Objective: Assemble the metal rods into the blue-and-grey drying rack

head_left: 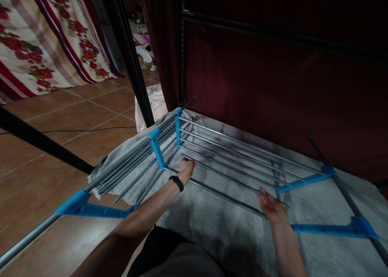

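A thin grey metal rod [226, 176] lies across both my hands, its ends free of the blue plastic brackets. My left hand [185, 170], a black band on its wrist, closes round the rod near its left end. Near the other end, my right hand [270, 206] has turned palm up, its thumb and fingers on the rod. Behind it, several parallel rods [239, 153] run between a blue bracket [178, 131] on the left and another bracket [303, 182] on the right. A thicker rail [224, 195] passes below, nearer to me.
To the left, more rods [130, 162] rest beside a blue bracket [156, 149] and a nearer one [91, 208]. Grey cloth [212, 236] lies beneath the frame. Black metal posts [130, 50], a dark red curtain [257, 83] and a floral cloth [54, 38] surround the tiled floor [69, 119].
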The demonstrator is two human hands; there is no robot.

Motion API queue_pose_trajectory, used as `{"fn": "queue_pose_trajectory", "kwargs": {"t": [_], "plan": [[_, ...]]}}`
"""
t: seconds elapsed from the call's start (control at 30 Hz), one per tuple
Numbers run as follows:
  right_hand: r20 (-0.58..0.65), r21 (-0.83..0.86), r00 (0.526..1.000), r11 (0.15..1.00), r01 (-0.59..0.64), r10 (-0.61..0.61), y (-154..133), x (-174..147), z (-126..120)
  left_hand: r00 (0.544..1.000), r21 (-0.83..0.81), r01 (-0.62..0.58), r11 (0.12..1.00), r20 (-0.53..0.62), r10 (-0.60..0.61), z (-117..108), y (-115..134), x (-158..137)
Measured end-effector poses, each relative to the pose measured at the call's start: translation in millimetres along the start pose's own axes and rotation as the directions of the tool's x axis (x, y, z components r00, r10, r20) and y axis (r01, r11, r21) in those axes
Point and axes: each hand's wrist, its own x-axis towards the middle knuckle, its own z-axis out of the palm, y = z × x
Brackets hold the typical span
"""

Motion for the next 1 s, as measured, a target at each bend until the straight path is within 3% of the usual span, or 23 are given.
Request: {"fn": "queue_pose_trajectory", "kwargs": {"t": [0.1, 0.2, 0.3, 0.4, 0.7, 0.87, 1.0], "plan": [[0.01, -0.009, 1.0, 1.0, 0.0, 0.0, -0.1, 1.7, 0.0, 0.994, 0.111, -0.018, 0.994, 0.107, 0.006, -3.3, 1.8, -2.9], [-0.017, -0.036, 1.0, 0.999, 0.005, -0.005, -0.5, 1.5, 1.3, 0.975, 0.18, -0.162, 0.97, 0.18, 0.129, -9.3, 4.9, -10.4], [-0.022, -0.052, 1.0, 0.999, -0.007, 0.005, -2.0, -1.0, 2.4, 0.916, 0.198, -0.374, 0.906, 0.236, 0.326, -15.9, 7.4, -19.1], [0.001, -0.039, 1.0, 0.999, -0.016, 0.016, -2.6, -3.7, 2.5, 0.836, 0.198, -0.514, 0.834, 0.334, 0.436, -23.2, 7.4, -24.8], [0.016, -0.008, 0.998, 0.999, 0.053, -0.053, 4.2, -4.3, 1.3, 0.671, 0.258, -0.68, 0.686, 0.596, 0.441, -38.7, 12.8, -20.5], [0.061, 0.057, 0.998, 0.998, 0.032, -0.035, 1.9, -16.4, 5.7, 0.645, 0.336, -0.73, 0.595, 0.627, 0.438, -37.2, 10.3, -20.2], [0.103, 0.004, 0.991, 0.996, 0.087, -0.087, 0.2, -25.8, 13.5, 0.639, 0.39, -0.755, 0.527, 0.618, 0.458, -37.1, 8.5, -21.6]]}}
